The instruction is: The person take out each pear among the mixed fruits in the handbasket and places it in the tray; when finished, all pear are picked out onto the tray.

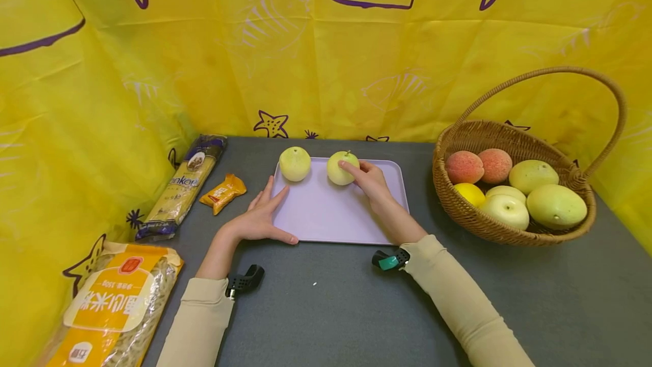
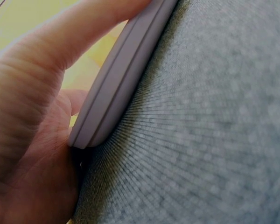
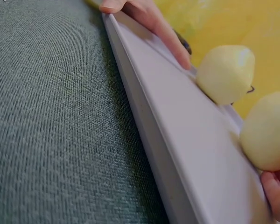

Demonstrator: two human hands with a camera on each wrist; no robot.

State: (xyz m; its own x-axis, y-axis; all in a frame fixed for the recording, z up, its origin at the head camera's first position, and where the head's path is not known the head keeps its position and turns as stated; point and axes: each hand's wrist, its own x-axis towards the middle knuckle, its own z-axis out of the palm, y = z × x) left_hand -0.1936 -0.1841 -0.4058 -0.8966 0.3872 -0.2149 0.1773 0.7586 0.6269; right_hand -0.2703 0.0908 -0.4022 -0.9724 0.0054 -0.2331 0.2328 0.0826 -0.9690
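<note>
Yellow printed cloth point(image 1: 326, 72) hangs at back and sides of the grey desk point(image 1: 305, 321). Wicker basket point(image 1: 479, 136) on the right side, handle up; inside are two big greenish fruits point(image 1: 556, 207), two pale round fruits point(image 1: 505, 212), two reddish fruits point(image 1: 464, 167) and a bright yellow fruit point(image 1: 469, 193). Lilac tray point(image 1: 326, 214) flat on the desk, mid-field, in front of the person. Orange noodle bag point(image 1: 117, 304) lies near left, long pasta pack point(image 1: 183, 186) beyond it along the cloth. Left hand point(image 1: 262, 217) spread wide round the tray's near-left corner, thumb along the front edge, fingers at the left side; braces it, no fruit in it. Right hand point(image 1: 370, 182) closed to fruit width, thumb on top, pinching the stemmed fruit point(image 1: 338, 171) at the tray's back edge, right of centre; can't tell if the tray bears its weight. Second fruit point(image 1: 295, 164) sits at the back-left corner, untouched, apart from the first. Orange wrapped snack point(image 1: 223, 193) lies between pasta pack and left hand. White speck point(image 1: 314, 284) in front of the tray.
</note>
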